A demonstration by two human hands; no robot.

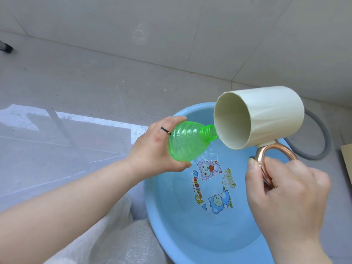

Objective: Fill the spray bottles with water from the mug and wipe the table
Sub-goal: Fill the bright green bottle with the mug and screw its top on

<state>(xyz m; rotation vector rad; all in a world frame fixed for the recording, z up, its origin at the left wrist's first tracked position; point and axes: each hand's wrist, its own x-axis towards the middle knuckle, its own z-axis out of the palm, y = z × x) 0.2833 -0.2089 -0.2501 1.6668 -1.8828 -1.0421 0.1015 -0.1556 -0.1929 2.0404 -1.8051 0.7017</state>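
At the far left the grey tiled floor [76, 88] carries a pale, glossy reflection, and crumpled clear plastic sheeting [106, 239] lies at the bottom, just beside the basin. The left hand [150, 149] reaches in over it, with a thin black band [165, 131] on one finger. Its fingers and thumb wrap round the base of a translucent green ribbed plastic spray bottle [181, 143]. The bottle has no spray head on it and is tilted so that its open threaded neck points right and touches the lip of the mug. Both are held above a round light-blue plastic basin [171, 210] with cartoon bear prints [213, 187] on its bottom; water shows in it. The pale cream cylindrical mug [266, 115] is tipped nearly on its side, mouth toward the bottle. The right hand [285, 197] pinches its rose-gold ring handle [261, 164] between thumb and curled fingers. A grey hose [322, 138] loops behind the basin at right.
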